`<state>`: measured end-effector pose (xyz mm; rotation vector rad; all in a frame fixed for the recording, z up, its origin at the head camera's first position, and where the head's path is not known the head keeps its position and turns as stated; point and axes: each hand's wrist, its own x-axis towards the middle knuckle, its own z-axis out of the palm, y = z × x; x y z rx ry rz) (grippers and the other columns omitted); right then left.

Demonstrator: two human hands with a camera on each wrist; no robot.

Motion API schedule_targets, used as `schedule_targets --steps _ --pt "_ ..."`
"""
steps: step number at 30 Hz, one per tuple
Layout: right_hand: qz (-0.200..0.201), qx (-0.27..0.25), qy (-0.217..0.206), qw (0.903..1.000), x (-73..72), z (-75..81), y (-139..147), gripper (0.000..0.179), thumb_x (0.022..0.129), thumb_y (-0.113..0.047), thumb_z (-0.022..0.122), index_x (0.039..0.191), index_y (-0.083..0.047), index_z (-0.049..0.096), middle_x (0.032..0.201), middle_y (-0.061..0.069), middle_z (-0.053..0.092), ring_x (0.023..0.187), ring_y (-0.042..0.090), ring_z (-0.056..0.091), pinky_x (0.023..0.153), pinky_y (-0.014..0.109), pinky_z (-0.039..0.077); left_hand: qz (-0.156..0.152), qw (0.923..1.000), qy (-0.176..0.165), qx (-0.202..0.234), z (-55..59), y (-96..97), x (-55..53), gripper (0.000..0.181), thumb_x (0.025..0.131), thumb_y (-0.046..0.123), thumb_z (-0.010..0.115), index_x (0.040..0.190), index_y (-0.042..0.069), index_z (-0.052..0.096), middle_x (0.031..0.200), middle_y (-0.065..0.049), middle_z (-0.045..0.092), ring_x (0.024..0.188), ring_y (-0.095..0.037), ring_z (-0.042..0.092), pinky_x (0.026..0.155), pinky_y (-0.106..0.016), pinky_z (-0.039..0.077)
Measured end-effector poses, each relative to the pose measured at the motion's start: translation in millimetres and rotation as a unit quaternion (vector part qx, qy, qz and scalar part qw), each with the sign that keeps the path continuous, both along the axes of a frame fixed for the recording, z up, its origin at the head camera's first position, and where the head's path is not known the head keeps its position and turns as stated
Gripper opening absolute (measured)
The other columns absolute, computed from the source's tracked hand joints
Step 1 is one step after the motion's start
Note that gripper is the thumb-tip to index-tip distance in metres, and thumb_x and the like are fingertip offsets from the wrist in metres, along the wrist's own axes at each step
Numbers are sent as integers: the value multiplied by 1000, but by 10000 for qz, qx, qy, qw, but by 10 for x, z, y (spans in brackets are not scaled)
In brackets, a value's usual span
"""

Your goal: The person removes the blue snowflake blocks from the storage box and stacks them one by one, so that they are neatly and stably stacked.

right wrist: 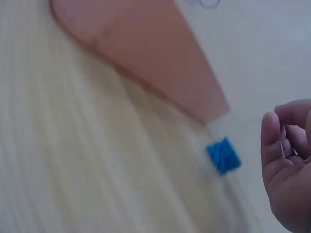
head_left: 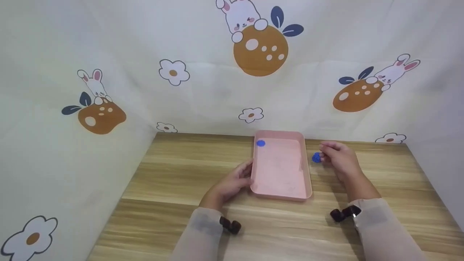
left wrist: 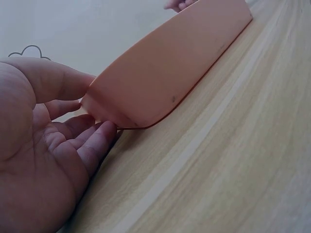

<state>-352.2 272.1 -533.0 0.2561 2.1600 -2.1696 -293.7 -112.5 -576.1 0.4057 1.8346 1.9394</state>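
A shallow pink tray (head_left: 281, 197) stands on the table. My left hand (head_left: 233, 183) grips its near left side, thumb against the wall and fingers bent low around the corner (left wrist: 99, 109). Inside the tray, a small round blue piece (head_left: 261, 143) lies at the far left. Another small blue piece (head_left: 316, 157), bumpy and textured, is just right of the tray. My right hand (head_left: 339, 157) is beside it, thumb and forefinger tips together. In the right wrist view, a gap separates the ridged blue piece (right wrist: 223, 155) from the curled fingers of the hand (right wrist: 289, 160).
The wood-grain table (head_left: 181, 170) ends at a cloth backdrop (head_left: 203, 98) printed with rabbits, oranges and flowers, which encloses the back and both sides. Small black cameras (head_left: 231, 225) sit on both wrists.
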Motion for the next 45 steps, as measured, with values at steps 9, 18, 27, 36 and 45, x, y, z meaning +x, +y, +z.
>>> schedule_targets --steps 9,18,27,36,45 --pt "486 -394 357 9974 40 221 -520 11 100 -16 75 106 -6 76 84 -4 73 75 8 69 71 22 64 24 10000 -39 -46 17 7 13 80 101 -3 55 171 5 18 180 -17 19 168 -35 19 136 -50 23" --pt "751 -1 345 9966 -241 256 -868 21 103 -17 70 118 -3 75 88 -3 73 79 9 70 74 21 65 -67 9999 55 59 23 9 -3 80 100 -5 53 171 1 15 180 -20 16 168 -37 14 137 -52 20" --pt "911 100 -47 9958 -501 156 -1273 37 103 -9 66 135 9 66 90 1 71 76 10 68 73 23 63 32 10000 63 6 20 18 3 81 99 -6 53 171 2 16 180 -19 18 168 -35 18 136 -50 24" --pt "608 760 -314 9948 -716 105 -1437 30 100 -20 71 127 -7 76 115 16 77 86 15 73 84 32 66 83 9999 24 -93 7 14 1 81 100 -5 54 171 5 19 180 -17 20 168 -34 20 136 -49 24" --pt "837 747 -405 9929 -779 -102 -1581 26 106 -27 65 128 -16 75 122 12 72 101 25 67 84 32 60 -35 9999 101 -12 5 5 -9 80 101 -5 55 172 6 18 180 -16 19 168 -34 19 136 -50 25"
